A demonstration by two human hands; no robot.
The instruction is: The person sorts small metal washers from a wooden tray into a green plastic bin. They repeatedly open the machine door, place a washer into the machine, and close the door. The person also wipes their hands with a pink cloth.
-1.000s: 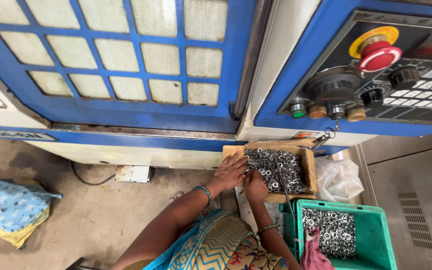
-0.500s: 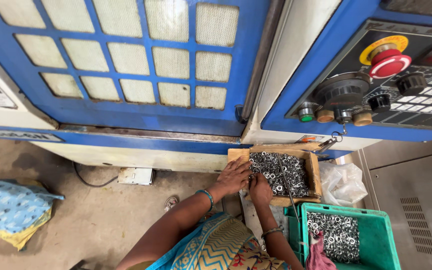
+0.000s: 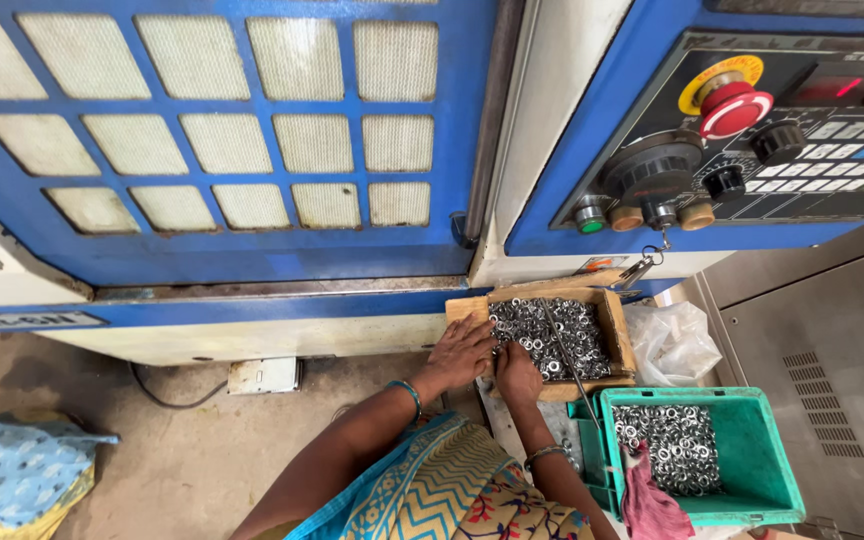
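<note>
Blue machine behind; wooden tray [image 3: 620,340] of metal rings [image 3: 552,335] below it. Left hand [image 3: 462,352] and right hand [image 3: 518,372] at its near-left edge, fingers spread flat on rings, nothing visibly grasped.

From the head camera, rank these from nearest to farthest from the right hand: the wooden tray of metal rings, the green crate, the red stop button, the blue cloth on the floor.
1. Wooden tray, under the right hand.
2. Green crate, below and right of it.
3. Red stop button, up on the panel at upper right.
4. Blue cloth, far left on the floor.
</note>
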